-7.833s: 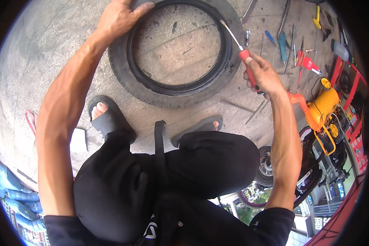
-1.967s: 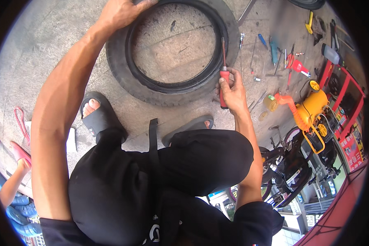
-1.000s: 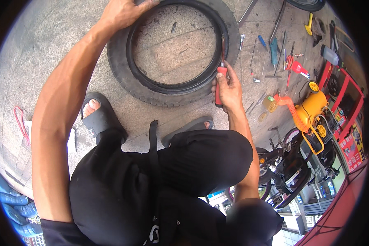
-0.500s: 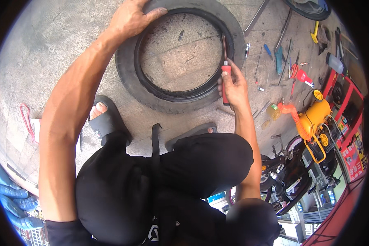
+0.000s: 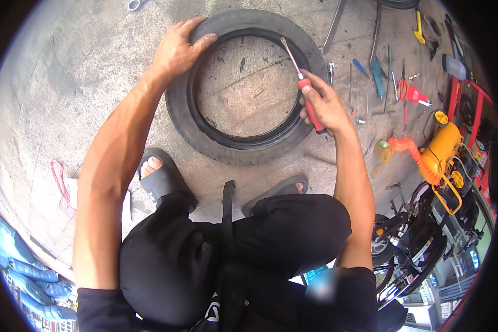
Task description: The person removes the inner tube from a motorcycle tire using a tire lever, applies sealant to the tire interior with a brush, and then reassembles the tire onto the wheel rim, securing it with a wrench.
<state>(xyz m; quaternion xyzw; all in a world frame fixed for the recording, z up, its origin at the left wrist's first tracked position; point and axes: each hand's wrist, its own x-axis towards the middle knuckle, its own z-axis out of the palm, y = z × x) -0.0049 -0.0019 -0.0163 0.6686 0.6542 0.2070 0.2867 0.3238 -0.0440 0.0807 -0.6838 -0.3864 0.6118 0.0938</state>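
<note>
A black rubber tire (image 5: 178,113) lies flat on the paved ground in front of me. My left hand (image 5: 180,48) grips it at the upper left, fingers over the outer edge and thumb across the sidewall. In my right hand (image 5: 327,105) is a screwdriver (image 5: 314,113) with a red handle, held by the tire's right side. Its metal shaft slants up and left over the inner rim, the flat tip near the upper right bead. Whether the tip touches the rubber I cannot tell.
Hand tools lie right of the tire, among them a teal-handled tool (image 5: 377,77), red-handled scissors (image 5: 403,88) and a blue-handled tool (image 5: 359,67). Farther right stands a yellow air compressor (image 5: 441,149) with an orange hose (image 5: 412,148). My sandalled feet are close below the tire.
The screwdriver has tilted, its tip swinging left from almost upright. My left hand stays on the tire. The whole view has shifted, so the tire sits slightly lower and its top edge now shows.
</note>
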